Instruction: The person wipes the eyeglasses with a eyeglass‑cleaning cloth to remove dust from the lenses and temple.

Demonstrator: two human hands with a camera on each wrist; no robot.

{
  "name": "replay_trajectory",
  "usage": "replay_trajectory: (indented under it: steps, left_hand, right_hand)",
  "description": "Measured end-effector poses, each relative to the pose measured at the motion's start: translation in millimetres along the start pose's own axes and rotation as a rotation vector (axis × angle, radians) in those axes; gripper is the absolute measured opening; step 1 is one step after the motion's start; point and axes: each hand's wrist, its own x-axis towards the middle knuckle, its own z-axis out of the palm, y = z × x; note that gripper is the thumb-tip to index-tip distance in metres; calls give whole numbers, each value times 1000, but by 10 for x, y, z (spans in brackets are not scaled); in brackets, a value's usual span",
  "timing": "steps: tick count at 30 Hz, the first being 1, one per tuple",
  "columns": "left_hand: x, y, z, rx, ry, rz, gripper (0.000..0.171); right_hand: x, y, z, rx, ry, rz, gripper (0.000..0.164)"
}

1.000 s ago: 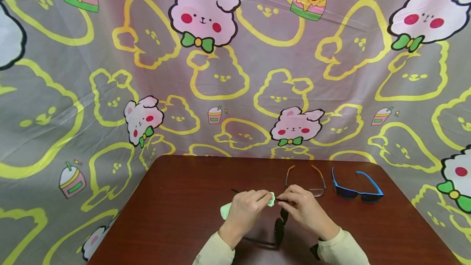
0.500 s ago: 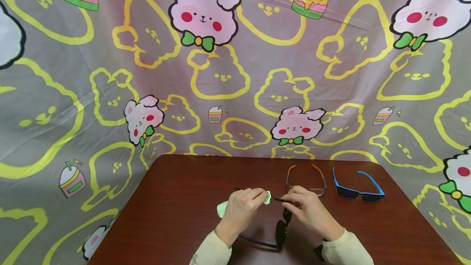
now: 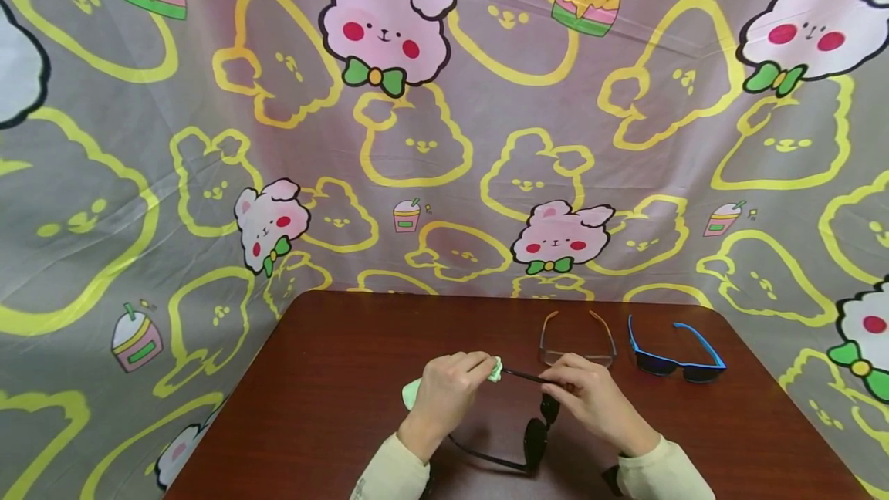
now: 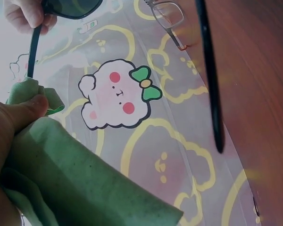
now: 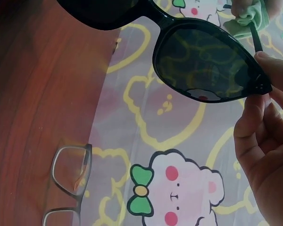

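My left hand [image 3: 447, 392] pinches a light green cloth [image 4: 80, 165] wrapped round one temple arm of black sunglasses [image 5: 203, 61]. My right hand [image 3: 590, 396] grips the same sunglasses at the hinge corner, thumb and fingers on the frame in the right wrist view. Between the hands a bare length of the temple arm [image 3: 522, 376] shows. The dark lenses [image 3: 535, 442] hang toward me, and the other temple arm [image 4: 210, 80] points left, unheld. The cloth's loose end hangs behind my left hand.
Behind my right hand, clear-lens glasses [image 3: 578, 357] with orange-brown temple tips lie on the dark wooden table [image 3: 333, 376]. Blue-framed sunglasses [image 3: 677, 365] rest to their right. A small black object [image 3: 611, 478] lies by the right sleeve. A patterned curtain [image 3: 430, 137] surrounds the table.
My left hand and the cloth have slid left along the temple arm, baring more of it. My right hand has shifted slightly right with the sunglasses.
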Motion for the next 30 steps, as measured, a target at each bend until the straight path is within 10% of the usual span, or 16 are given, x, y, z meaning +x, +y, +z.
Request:
replay_trajectory:
  steps: [30]
  left_hand:
    - [-44,-56,-44,-217,-26,-73,26]
  right_hand:
    - [-138,106,-206,0,-33,20,34]
